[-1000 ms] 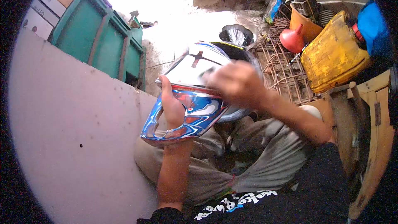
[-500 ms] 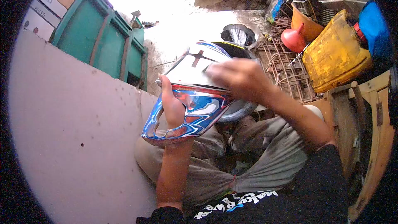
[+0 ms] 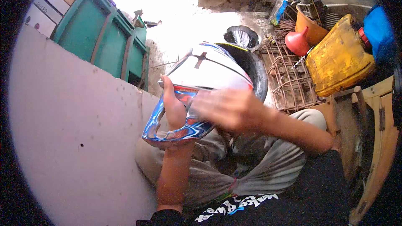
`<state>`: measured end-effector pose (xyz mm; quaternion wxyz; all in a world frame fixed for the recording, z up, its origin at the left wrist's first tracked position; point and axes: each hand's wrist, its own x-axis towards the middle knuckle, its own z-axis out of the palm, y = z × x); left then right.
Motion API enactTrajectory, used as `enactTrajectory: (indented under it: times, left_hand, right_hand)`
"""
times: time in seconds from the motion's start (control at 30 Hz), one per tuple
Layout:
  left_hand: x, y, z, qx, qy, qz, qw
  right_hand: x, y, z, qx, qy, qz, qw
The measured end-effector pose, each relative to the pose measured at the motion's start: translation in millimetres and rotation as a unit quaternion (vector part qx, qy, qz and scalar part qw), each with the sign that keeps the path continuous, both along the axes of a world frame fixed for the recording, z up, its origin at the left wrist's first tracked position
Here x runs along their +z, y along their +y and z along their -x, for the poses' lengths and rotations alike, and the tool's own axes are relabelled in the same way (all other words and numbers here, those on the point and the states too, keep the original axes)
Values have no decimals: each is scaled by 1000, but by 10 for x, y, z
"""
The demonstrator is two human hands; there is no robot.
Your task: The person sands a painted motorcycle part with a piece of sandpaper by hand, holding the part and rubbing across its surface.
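Observation:
A motorcycle body panel [image 3: 209,70], glossy white on top with a dark cross mark and blue, red and white swirls below, is tilted over my lap. My left hand [image 3: 173,111] grips its lower swirled part, thumb upright along the near side and the other fingers hidden. Against the swirled side is my right hand [image 3: 232,109], its fingers bent together and smeared by motion. Whatever lies under its fingertips, if anything, is hidden. Behind the panel, partly covered, stands a dark round tub [image 3: 260,77].
To the left runs a pale wall or board [image 3: 79,121], with a green cabinet [image 3: 86,27] behind it. At right are a wire rack [image 3: 289,75], a red funnel [image 3: 297,41], a dirty yellow jerrycan [image 3: 341,58] and wooden furniture [image 3: 377,129]. A dark scalloped bowl [image 3: 241,37] lies beyond.
My right hand has moved down from the white top of the panel to its swirled lower side. My left hand and the panel stay nearly in place.

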<state>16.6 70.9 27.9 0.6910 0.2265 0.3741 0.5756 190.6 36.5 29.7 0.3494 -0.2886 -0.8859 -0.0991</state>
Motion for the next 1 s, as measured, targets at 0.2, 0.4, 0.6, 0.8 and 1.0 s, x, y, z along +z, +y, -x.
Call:
enactTrajectory:
  times: [0.2, 0.4, 0.6, 0.8, 1.0]
  left_hand:
    - [334, -24, -300, 88, 6, 93, 992]
    - [28, 45, -64, 11, -34, 30, 999]
    - [6, 40, -22, -45, -113, -1, 993]
    - [-297, 130, 197, -132, -207, -41, 969]
    - [-58, 11, 22, -4, 81, 3, 997]
  right_hand:
    - [-65, 148, -108, -6, -9, 49, 999]
    - [-123, 467, -481, -115, -6, 148, 982]
    - [19, -30, -46, 33, 10, 38, 999]
    - [10, 137, -149, -40, 2, 85, 996]
    - [-99, 420, -446, -117, -13, 150, 982]
